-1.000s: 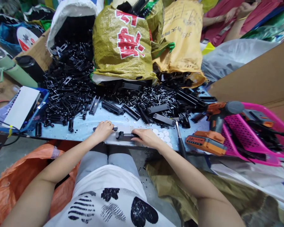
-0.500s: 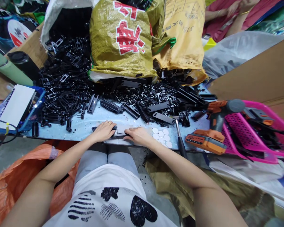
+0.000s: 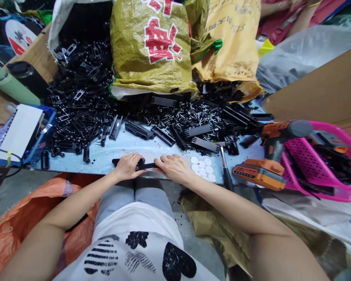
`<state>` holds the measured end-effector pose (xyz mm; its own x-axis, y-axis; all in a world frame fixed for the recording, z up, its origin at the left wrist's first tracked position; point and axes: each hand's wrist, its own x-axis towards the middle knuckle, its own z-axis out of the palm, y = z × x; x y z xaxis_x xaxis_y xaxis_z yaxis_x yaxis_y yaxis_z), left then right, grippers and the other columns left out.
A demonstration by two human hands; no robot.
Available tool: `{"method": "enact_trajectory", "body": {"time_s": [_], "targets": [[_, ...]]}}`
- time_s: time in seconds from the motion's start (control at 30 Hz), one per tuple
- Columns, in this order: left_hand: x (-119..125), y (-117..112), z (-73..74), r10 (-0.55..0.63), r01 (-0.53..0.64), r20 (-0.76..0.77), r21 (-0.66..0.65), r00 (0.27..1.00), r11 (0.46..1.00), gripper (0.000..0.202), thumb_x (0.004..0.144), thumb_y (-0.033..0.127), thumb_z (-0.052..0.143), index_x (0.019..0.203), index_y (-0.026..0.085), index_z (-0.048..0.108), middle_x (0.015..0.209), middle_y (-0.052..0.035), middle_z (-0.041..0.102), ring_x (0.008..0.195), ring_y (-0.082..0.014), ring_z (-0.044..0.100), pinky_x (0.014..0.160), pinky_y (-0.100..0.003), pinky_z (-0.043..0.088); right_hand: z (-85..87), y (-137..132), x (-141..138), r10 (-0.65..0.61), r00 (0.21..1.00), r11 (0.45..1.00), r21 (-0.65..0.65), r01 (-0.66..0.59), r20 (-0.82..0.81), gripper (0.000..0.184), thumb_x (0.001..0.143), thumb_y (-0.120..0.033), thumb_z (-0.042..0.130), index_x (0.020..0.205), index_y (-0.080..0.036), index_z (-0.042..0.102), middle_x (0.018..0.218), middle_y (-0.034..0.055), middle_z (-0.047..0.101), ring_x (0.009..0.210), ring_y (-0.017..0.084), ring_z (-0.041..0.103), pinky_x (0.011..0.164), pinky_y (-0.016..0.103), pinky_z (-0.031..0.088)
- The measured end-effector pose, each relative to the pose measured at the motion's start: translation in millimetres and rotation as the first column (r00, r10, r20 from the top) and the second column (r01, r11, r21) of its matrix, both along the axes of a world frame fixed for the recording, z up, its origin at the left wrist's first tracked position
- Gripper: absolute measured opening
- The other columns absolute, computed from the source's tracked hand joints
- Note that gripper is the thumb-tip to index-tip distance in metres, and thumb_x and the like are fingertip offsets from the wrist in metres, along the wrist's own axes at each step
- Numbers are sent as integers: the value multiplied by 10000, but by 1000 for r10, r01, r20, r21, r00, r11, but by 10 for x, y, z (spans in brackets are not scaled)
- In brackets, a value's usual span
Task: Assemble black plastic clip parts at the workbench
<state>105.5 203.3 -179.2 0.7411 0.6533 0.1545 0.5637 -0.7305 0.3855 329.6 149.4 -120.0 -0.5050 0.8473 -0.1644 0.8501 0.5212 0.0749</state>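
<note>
A long black plastic part (image 3: 148, 166) lies along the near edge of the pale blue table (image 3: 111, 154). My left hand (image 3: 129, 166) grips its left end, a ring on one finger. My right hand (image 3: 173, 168) presses down on its right end, fingers curled over it. Both hands sit close together with the part bridging them. Several white round discs (image 3: 203, 168) lie just right of my right hand.
A big heap of black plastic parts (image 3: 84, 97) covers the table's back. Yellow woven sacks (image 3: 155, 47) stand behind. An orange cordless drill (image 3: 269, 156) and a pink basket (image 3: 318, 160) sit at right, a hammer (image 3: 226, 171) between. A blue tray (image 3: 20, 132) stands at left.
My two hands have come closer together on the black part, and the part's two pieces now meet between them. The camera tilted slightly.
</note>
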Motion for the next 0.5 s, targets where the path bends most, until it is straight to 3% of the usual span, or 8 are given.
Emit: {"method": "enact_trajectory", "body": {"time_s": [0.17,0.4,0.5], "targets": [[54,9,2,29,-29,-6,2,1000,1000,463,803,590,537,990,166,542,913,-75,623,852,-223,612,738,-323,468,-25,81,69,21,1000,1000,-14,-22,-12,399,963,-505,282,1011,-208,544,869,62,627,738,162,591,638,286,271],[220,-35,13,-11,6,-113,-46,994,999,474,812,560,551,1052,151,538,979,-109,621,946,-255,583,804,-362,470,-458,52,289,18,993,999,45,-12,-116,441,950,-531,298,962,-189,575,850,52,620,744,159,575,667,285,316],[373,169,109,6,-7,-29,-36,1000,999,527,813,550,559,1149,146,514,1121,-135,590,1096,-267,518,916,-390,434,-608,17,374,27,978,998,69,-13,-205,415,948,-507,342,967,-177,594,856,59,617,793,172,568,698,292,347]]}}
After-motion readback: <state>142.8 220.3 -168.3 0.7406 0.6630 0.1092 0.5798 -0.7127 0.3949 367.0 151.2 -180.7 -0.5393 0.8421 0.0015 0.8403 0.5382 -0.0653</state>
